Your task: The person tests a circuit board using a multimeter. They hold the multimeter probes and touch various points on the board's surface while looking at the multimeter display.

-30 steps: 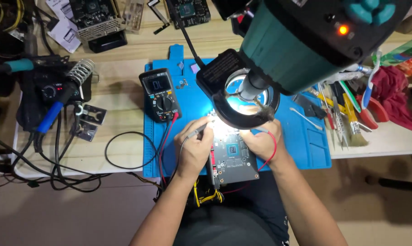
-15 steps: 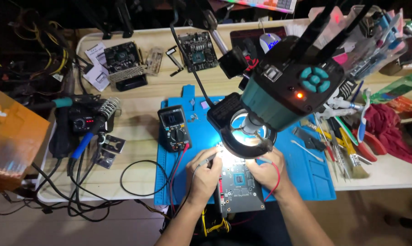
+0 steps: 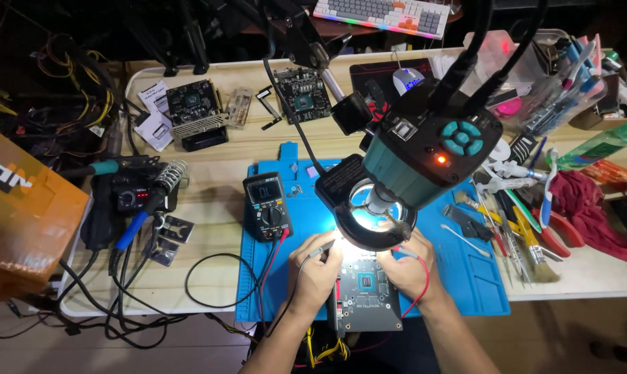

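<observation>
Left hand (image 3: 315,275) pinched around black probe (image 3: 322,250), grip narrow, tip aimed far-right toward lit far edge of circuit board (image 3: 367,294). Right hand (image 3: 410,270) closed narrow on red probe (image 3: 407,253), tip aimed left toward same lit edge; exact contact points lost in glare. Board lying between both hands, long axis running near-to-far, near end overhanging edge of blue mat (image 3: 466,277), far end under ring light (image 3: 376,221) of teal microscope head (image 3: 424,156). Both grips level w/ board's far end, about equally near, left from left side, right from right side, tips converging inward.

Red and black leads running from probes back to multimeter (image 3: 267,206), standing on mat's far-left part, just left of ring light. Left of mat, on wooden surface (image 3: 209,228): soldering station (image 3: 130,201) w/ blue-handled iron (image 3: 137,225). Far side: two more bare boards (image 3: 197,104), mouse (image 3: 407,79), keyboard (image 3: 383,14). Right of mat: row of hand tools (image 3: 514,235), red cloth (image 3: 590,208). Orange box (image 3: 22,215) at left edge.
</observation>
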